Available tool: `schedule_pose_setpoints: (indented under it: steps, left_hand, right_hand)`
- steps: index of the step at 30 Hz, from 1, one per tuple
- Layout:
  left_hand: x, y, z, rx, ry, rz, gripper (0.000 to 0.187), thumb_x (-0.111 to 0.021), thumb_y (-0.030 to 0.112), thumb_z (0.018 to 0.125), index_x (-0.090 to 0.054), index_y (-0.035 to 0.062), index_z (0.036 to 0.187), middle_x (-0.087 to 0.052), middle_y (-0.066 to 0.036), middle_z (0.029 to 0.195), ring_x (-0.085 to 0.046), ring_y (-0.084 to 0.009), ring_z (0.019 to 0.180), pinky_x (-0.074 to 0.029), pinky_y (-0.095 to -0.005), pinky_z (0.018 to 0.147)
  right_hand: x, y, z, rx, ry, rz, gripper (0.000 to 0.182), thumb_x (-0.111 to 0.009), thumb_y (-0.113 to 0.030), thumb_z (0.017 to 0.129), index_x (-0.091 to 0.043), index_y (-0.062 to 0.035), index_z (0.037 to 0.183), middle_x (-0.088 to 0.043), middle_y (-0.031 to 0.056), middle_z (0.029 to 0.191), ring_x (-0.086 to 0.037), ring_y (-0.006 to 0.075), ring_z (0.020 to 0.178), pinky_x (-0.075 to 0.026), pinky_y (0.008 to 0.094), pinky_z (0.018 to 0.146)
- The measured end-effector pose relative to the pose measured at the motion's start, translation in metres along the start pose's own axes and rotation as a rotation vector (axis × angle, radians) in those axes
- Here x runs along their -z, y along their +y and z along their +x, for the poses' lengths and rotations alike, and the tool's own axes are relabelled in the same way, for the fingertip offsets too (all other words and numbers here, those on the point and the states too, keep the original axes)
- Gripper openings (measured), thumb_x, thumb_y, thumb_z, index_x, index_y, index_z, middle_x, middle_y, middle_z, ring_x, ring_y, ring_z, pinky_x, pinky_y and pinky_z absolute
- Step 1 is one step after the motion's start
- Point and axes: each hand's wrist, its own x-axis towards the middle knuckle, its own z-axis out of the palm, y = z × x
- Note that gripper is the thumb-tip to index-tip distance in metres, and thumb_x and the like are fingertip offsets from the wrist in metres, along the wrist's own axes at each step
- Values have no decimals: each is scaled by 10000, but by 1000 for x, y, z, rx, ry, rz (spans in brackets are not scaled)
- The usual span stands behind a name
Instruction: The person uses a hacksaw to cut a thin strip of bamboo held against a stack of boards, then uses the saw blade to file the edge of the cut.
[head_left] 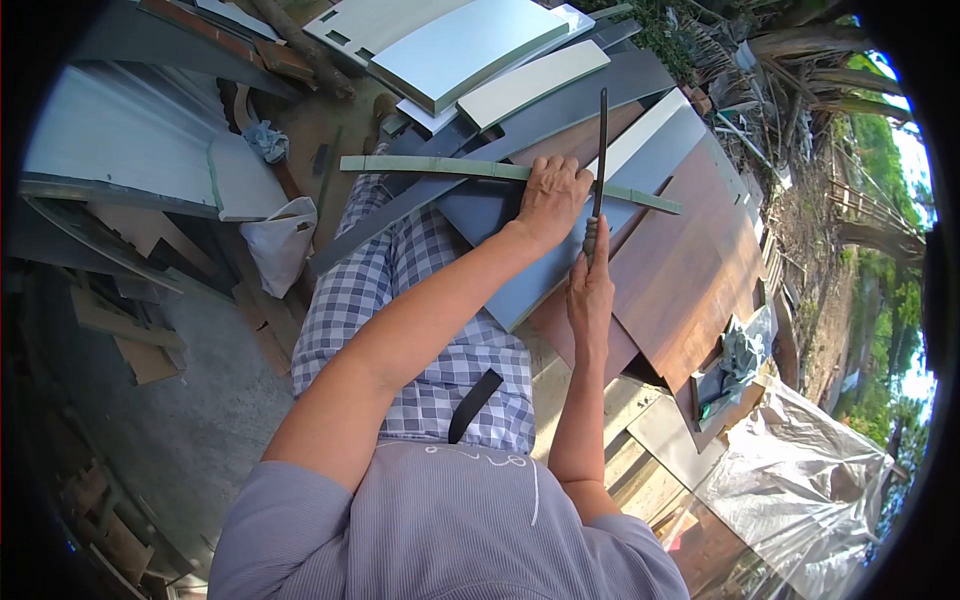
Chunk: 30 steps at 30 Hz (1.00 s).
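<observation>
A long, thin green bamboo strip [430,165] lies across the view above the checkered trousers. My left hand [553,200] is closed around it right of its middle, fingers wrapped over the strip. To the right, my right hand [592,280] grips the handle of a long narrow dark blade [602,140], which points away from me. The blade stands nearly upright in view and crosses the strip just right of my left hand. Whether the two touch cannot be made out. Beneath them lies a blue-grey board [510,270].
White panels [460,50] are stacked at the top. Brown boards [690,260] lie to the right, with a crumpled cloth [742,355] by their edge. A white bag [280,245] hangs at the left. Clear plastic sheeting [800,470] covers the lower right.
</observation>
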Motion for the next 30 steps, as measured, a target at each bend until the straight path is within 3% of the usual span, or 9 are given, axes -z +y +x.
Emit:
schedule_pose_setpoints:
  steps: [6, 9, 12, 15, 18, 20, 24, 26, 30]
  left_hand:
    - [-1, 1, 0, 17, -30, 18, 73, -594, 114, 829, -622, 95, 894, -575, -71, 865, -557, -237, 899, -386, -374, 807]
    - [-2, 1, -1, 15, -23, 4, 74, -602, 116, 825, -622, 94, 893, -579, -73, 871, -559, -237, 903, -387, -373, 807]
    - [-3, 1, -1, 8, -16, 5, 76, -610, 118, 822, -622, 94, 893, -581, -73, 873, -559, -236, 907, -386, -374, 809]
    - [-2, 0, 0, 7, -22, 23, 74, -614, 117, 821, -622, 94, 891, -581, -73, 875, -559, -236, 912, -385, -377, 812]
    - [-2, 0, 0, 15, -28, -8, 71, -607, 118, 826, -623, 93, 890, -580, -74, 871, -559, -236, 910, -385, -377, 814]
    - [-2, 0, 0, 11, -24, 6, 70, -597, 119, 832, -625, 92, 890, -579, -75, 868, -558, -237, 907, -385, -375, 814]
    - [0, 0, -1, 12, -22, 20, 72, -588, 117, 836, -626, 93, 892, -579, -74, 868, -557, -237, 904, -384, -371, 814]
    - [-1, 0, -1, 16, -27, 18, 76, -587, 113, 835, -627, 92, 896, -579, -74, 872, -558, -237, 903, -385, -370, 812]
    - [-1, 0, -1, 20, -37, 4, 79, -591, 112, 832, -628, 93, 899, -581, -74, 874, -559, -237, 905, -386, -370, 812]
  right_hand:
    - [5, 4, -12, -120, -97, 85, 569, -404, -120, 994, -213, -269, 1509, -538, 187, 1337, -576, 352, 1167, -462, 391, 920]
    - [2, 22, -43, 75, 23, -14, 580, -417, -121, 986, -208, -268, 1507, -637, 243, 1103, -651, 413, 921, -472, 465, 749]
    - [10, 8, -59, -272, -152, 59, 578, -416, -119, 985, -211, -267, 1505, -618, 236, 1170, -636, 420, 980, -475, 464, 789]
    - [6, 12, -57, -243, -129, 68, 580, -417, -123, 985, -211, -278, 1504, -614, 233, 1180, -637, 411, 988, -474, 461, 808]
    - [-3, 12, -29, 30, 23, 16, 584, -419, -124, 984, -210, -284, 1506, -631, 242, 1117, -649, 403, 935, -470, 467, 776]
    - [0, -5, -7, -121, -49, 43, 566, -410, -138, 990, -220, -267, 1508, -551, 171, 1327, -595, 366, 1129, -468, 400, 900]
    - [6, -19, 12, -250, -137, 122, 568, -412, -137, 990, -219, -262, 1509, -517, 173, 1367, -515, 351, 1243, -437, 396, 952]
    - [-3, 2, 3, 4, 3, 31, 593, -430, -121, 979, -207, -280, 1505, -620, 253, 1145, -634, 413, 992, -475, 468, 797]
    - [1, 21, -39, 109, 56, -38, 592, -424, -116, 980, -209, -276, 1508, -633, 257, 1088, -651, 391, 929, -477, 457, 772]
